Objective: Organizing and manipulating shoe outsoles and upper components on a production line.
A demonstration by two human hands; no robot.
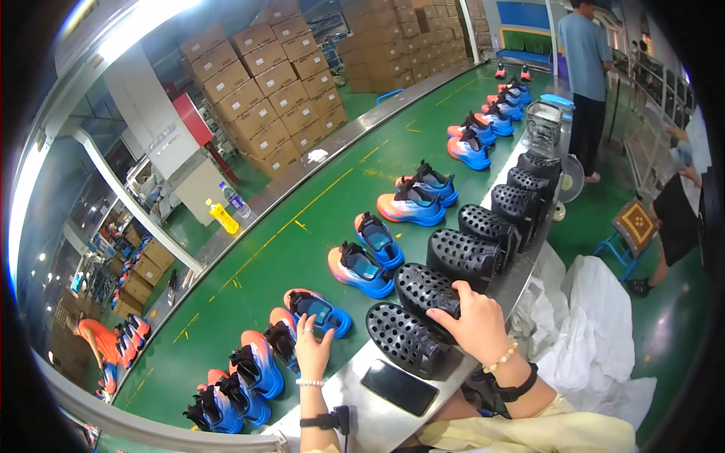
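My left hand [312, 349] reaches onto the green conveyor belt [302, 219], its fingers spread over a blue and orange sneaker [284, 337] beside another one [320, 310]. My right hand [475, 323] rests on a black perforated clog [427, 291], fingers curled over its heel end. A second black clog [406, 339] lies just left of that hand on the steel ledge [355, 396]. More black clogs [492, 225] stand in a row along the ledge going away from me.
Pairs of blue and orange sneakers [411, 204] run along the belt. A black phone [399, 387] lies on the ledge. Stacked cardboard boxes [272, 83] stand beyond the belt. A person [587, 60] stands far right; white sheeting [596, 332] lies at my right.
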